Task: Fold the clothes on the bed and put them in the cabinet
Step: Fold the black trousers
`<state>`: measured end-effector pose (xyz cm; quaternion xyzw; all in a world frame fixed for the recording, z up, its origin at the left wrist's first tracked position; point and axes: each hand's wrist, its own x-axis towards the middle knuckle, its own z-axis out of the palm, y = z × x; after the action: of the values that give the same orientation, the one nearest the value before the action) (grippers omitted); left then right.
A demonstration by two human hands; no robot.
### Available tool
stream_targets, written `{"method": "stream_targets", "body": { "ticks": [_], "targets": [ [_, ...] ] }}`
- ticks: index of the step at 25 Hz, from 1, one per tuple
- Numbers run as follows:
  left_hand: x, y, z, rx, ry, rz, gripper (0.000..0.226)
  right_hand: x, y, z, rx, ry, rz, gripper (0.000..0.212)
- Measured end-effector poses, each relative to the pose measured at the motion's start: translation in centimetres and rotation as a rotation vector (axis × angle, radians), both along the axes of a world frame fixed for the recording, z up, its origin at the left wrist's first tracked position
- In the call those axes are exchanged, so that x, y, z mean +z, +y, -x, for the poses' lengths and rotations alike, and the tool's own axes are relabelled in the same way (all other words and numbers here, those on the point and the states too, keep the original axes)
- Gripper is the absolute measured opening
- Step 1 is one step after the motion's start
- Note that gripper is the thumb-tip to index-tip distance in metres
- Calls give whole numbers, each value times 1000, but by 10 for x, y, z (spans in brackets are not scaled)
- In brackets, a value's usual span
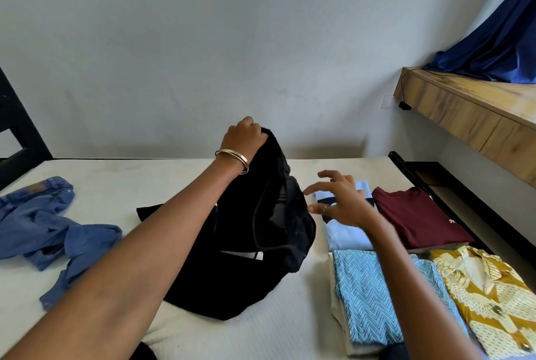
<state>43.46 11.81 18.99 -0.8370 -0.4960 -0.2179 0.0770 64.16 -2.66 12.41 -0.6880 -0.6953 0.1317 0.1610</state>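
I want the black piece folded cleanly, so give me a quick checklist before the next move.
1. Left hand grips the black garment at its top: ok.
2. Right hand free to take hold, fingers spread: ok.
3. Garment spread flat: not ok, bunched.
4. Bare mattress to lay it on: ok.
5. Folded stack on the right, maroon shirt included, undisturbed: ok.
6. Jeans folded: not ok.

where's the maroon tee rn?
Head view, right side of the bed: the folded maroon t-shirt lies at the far right edge, beside the light blue folded shirt and just beyond the yellow patterned shirt.
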Motion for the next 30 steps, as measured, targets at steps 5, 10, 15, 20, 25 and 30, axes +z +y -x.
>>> {"method": "stream_targets", "body": {
  "ticks": [5, 10, 15, 20, 25, 30],
  "targets": [
    [27, -9, -6, -27, -147, -33, 33, -22, 2, 47, -99, 247, -560, 36],
    [51, 0, -6, 33, -189, -68, 30, -25, -24, 101, 48, -17, -757, 41],
    [61, -4, -15, 83, -231, -49, 25, -51, -24, 119, 0, -370, -588, 86],
    [65, 4, -8, 200, -373, 39, 29, -53, -21, 143, -155, -416, -597, 86],
    [72, -1, -4, 251, -526, 125, 39, -44, -2, 181, -221, -402, -537, 83],
    [70, 5, 30, 239, -458, 73, 30, -42, 7, 155, -313, -417, -403, 66]
  ]
}}
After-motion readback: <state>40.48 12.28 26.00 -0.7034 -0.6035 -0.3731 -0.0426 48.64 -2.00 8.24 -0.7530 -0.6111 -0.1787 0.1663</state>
